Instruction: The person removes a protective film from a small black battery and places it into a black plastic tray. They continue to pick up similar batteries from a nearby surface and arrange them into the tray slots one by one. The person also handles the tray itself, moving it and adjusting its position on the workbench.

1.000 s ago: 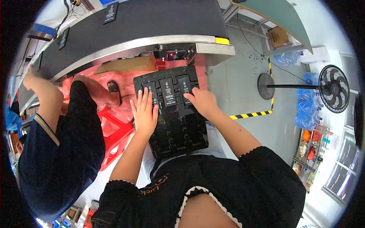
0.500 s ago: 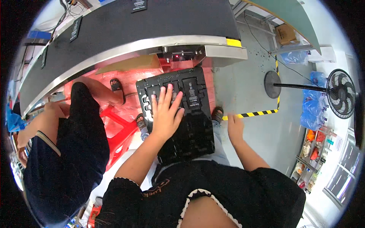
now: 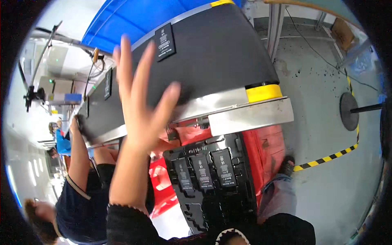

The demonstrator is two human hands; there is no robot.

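Over the black conveyor belt (image 3: 220,61), the person's left hand (image 3: 139,116) is raised, its fingers (image 3: 141,77) spread wide and the thumb standing well off to the right; they are blurred, and whether any fingertip touches the belt cannot be told. Just right of the fingertips lies a flat black pack (image 3: 164,42) with white print, flat on the belt. To the left of the fingers are a second pack (image 3: 108,83) and, farther left, a third pack (image 3: 87,107), close to a co-worker's hand (image 3: 74,123) at the belt's edge.

Below the fingers and to their right, near the person's body, a black moulded tray (image 3: 216,208) bears three more packs (image 3: 201,171) side by side in its upper row of slots. Between the fingers and that tray runs the belt's metal rail (image 3: 220,101), with a yellow end piece (image 3: 263,94) farther right. Beyond the fingertips stands a large blue bin (image 3: 130,18). Red sheeting (image 3: 267,151) lies right of the tray. The right hand is out of view, so how its fingers stand cannot be told.
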